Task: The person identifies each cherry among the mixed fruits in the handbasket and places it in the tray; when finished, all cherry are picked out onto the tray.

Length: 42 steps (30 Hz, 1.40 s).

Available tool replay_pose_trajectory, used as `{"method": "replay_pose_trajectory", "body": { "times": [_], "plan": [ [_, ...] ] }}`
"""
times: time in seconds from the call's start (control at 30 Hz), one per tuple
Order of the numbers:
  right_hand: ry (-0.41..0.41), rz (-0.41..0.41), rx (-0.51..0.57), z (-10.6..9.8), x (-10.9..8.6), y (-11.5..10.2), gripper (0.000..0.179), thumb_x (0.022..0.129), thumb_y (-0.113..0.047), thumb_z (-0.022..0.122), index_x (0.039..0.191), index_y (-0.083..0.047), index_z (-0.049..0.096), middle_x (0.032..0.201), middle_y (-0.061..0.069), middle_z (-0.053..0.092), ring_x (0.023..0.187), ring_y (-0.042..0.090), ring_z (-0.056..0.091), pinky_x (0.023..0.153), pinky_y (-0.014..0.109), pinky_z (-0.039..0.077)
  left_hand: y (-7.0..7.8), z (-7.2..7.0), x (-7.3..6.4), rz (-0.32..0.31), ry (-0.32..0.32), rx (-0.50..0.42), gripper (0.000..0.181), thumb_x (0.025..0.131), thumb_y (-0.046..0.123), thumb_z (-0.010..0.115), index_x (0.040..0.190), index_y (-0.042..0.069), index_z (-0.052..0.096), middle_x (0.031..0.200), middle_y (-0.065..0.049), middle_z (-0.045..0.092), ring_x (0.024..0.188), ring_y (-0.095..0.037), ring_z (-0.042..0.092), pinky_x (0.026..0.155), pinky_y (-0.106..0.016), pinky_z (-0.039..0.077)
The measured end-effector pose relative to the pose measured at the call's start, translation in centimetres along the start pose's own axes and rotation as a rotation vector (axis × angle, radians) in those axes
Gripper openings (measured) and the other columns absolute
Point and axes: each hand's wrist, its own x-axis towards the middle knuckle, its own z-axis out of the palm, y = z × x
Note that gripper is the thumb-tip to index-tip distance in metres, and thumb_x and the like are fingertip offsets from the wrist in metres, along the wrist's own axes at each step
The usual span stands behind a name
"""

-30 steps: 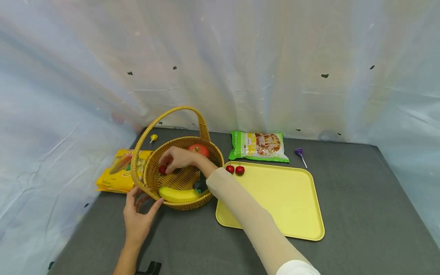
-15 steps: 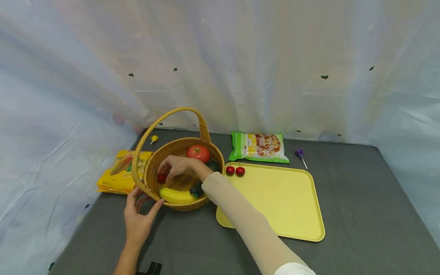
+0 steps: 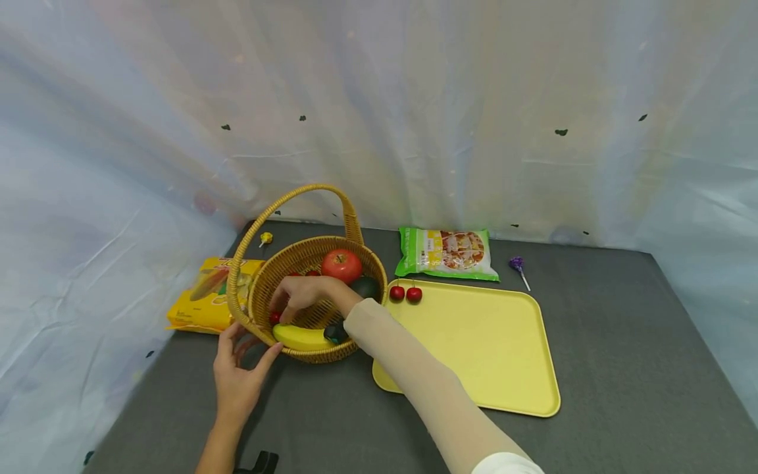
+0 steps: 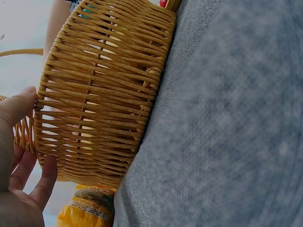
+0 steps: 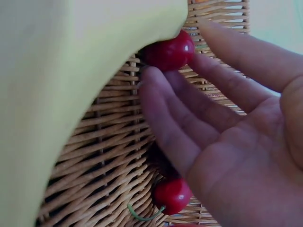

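Note:
My left hand (image 3: 237,382) holds the near left rim of the wicker basket (image 3: 320,357) by the handle's foot. In the left wrist view its thumb lies on the rim, fingers below. Inside the basket is my right hand (image 3: 308,293), its fingertips at a red cherry (image 5: 171,52) beside the banana (image 3: 299,337). The right wrist view shows the thumb (image 5: 246,56) apart from that cherry, fingers loosely bent. Another cherry (image 5: 173,195) with a green stem lies below the hand. A red tomato (image 3: 341,264) and a dark green rounded thing (image 3: 366,288) sit behind my wrist.
Right of the basket lies a yellow tray (image 3: 474,349) with two cherries (image 3: 405,293) at its far left corner. Behind it is a green-and-white food packet (image 3: 450,253), with a purple lollipop (image 3: 517,264) alongside. A yellow packet (image 3: 204,299) and yellow lollipop (image 3: 266,238) lie left.
My right hand has moved toward the near side of the basket, and the cherry at its fingertips has shifted nearer the banana. The left hand stays at the rim.

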Motion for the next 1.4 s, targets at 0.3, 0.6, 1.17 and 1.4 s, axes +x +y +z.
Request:
{"method": "replay_pose_trajectory", "body": {
  "times": [0.3,0.6,1.17,1.4],
  "plan": [
    [0.019,0.015,-0.007,0.0,-0.2,0.0,0.035,0.093,-0.002,0.070,0.127,0.000,0.064,0.114,0.007,0.067,0.097,0.013,0.063,0.081,0.022,0.056,-0.1,0.0,-0.1,0.017,0.007,0.007,0.072,0.070,-0.024,0.077,0.135,-0.011,0.047,0.123,-0.028,0.051,0.111,-0.018,0.055,0.091,-0.021,0.052],
    [0.036,-0.012,0.008,-0.6,-0.9,0.1,0.024,0.091,-0.004,0.072,0.114,0.000,0.070,0.103,0.009,0.066,0.079,0.015,0.060,0.071,0.025,0.057,0.1,0.1,-0.1,0.016,0.012,0.007,0.072,0.070,-0.024,0.077,0.135,-0.010,0.048,0.122,-0.025,0.052,0.110,-0.016,0.055,0.091,-0.019,0.051],
    [0.565,-0.245,0.175,-4.8,-13.4,3.1,0.030,0.094,-0.009,0.070,0.122,0.003,0.067,0.118,0.012,0.067,0.100,0.018,0.064,0.089,0.033,0.056,0.0,0.2,0.1,0.003,0.028,-0.006,0.072,0.070,-0.026,0.075,0.135,-0.011,0.048,0.122,-0.029,0.052,0.107,-0.020,0.057,0.091,-0.020,0.052],
    [0.772,-0.076,0.240,-3.2,-20.9,8.5,0.036,0.099,-0.008,0.062,0.134,0.002,0.060,0.125,0.017,0.063,0.108,0.033,0.062,0.089,0.049,0.055,0.3,0.4,0.1,-0.007,0.036,0.005,0.071,0.070,-0.025,0.076,0.134,-0.011,0.048,0.120,-0.027,0.052,0.105,-0.020,0.058,0.090,-0.019,0.052]
  ]
}}
